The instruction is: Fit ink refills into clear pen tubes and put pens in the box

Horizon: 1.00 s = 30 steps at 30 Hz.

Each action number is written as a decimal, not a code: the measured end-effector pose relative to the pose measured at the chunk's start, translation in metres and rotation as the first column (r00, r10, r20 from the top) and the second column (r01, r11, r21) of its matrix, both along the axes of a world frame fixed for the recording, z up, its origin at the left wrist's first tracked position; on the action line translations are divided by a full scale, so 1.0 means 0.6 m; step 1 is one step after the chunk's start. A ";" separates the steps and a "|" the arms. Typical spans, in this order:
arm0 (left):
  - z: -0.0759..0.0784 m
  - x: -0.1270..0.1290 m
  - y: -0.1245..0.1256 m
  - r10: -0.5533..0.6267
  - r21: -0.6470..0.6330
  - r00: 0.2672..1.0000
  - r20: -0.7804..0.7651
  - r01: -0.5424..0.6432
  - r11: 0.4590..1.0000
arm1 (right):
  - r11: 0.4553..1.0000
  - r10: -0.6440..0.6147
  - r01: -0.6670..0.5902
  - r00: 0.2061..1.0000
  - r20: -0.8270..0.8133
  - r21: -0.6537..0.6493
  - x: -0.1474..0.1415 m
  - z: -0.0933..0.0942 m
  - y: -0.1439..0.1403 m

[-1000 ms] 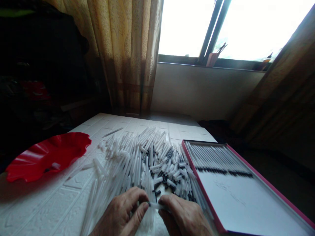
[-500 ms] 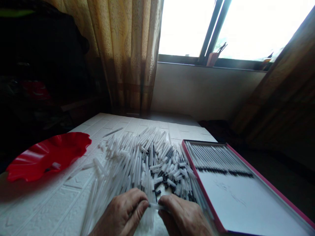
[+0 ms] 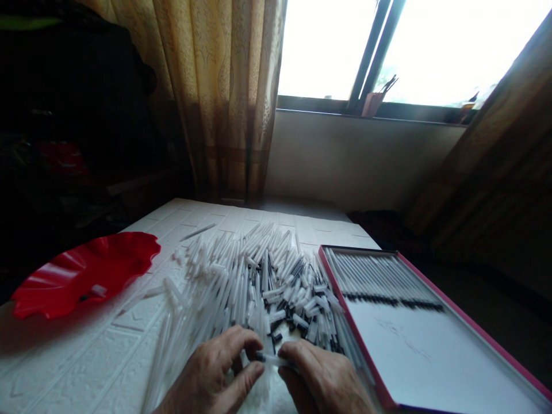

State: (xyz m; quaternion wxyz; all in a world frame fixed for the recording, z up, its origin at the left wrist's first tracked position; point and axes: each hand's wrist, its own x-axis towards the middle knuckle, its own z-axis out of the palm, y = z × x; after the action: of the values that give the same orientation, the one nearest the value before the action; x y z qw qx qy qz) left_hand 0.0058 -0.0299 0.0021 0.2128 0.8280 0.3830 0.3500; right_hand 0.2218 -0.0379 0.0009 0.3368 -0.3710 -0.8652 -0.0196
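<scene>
My right hand (image 3: 321,376) pinches a clear pen (image 3: 272,360) between thumb and fingers, its dark end pointing left. Around that dark end, the thumb and forefinger of my left hand (image 3: 222,368) stand apart, and I see no grip on the pen. Just beyond the hands lies a loose heap of clear pen barrels (image 3: 228,287). On the heap's right side are clear pen caps (image 3: 308,305) and small black parts (image 3: 277,338).
To the right, a red-edged box (image 3: 375,368) holds a row of pens (image 3: 371,276) with black ends on a white base. A red wavy-edged bowl (image 3: 125,259) at left has a small cap-like piece inside. One pen (image 3: 197,232) lies apart on the white brick-patterned table (image 3: 64,362).
My left thumb and forefinger have parted from the dark end of the pen. My right hand still pinches it, in nearly the same spot.
</scene>
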 end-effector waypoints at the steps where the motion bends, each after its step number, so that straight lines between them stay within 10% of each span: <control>1: 0.003 0.000 0.000 0.003 -0.010 1.000 -0.009 -0.003 1.000 | 1.000 0.000 0.000 1.000 -0.001 0.004 0.000 0.001 0.000; 30: 0.004 -0.001 -0.001 -0.006 0.041 0.999 -0.054 0.008 0.999 | 1.000 0.006 -0.006 1.000 0.010 0.008 0.001 0.004 -0.001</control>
State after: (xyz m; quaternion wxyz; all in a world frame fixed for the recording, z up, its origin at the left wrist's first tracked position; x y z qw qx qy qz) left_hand 0.0052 -0.0304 0.0044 0.1865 0.8426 0.3783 0.3348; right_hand 0.2222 -0.0383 0.0031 0.3341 -0.3670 -0.8678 -0.0242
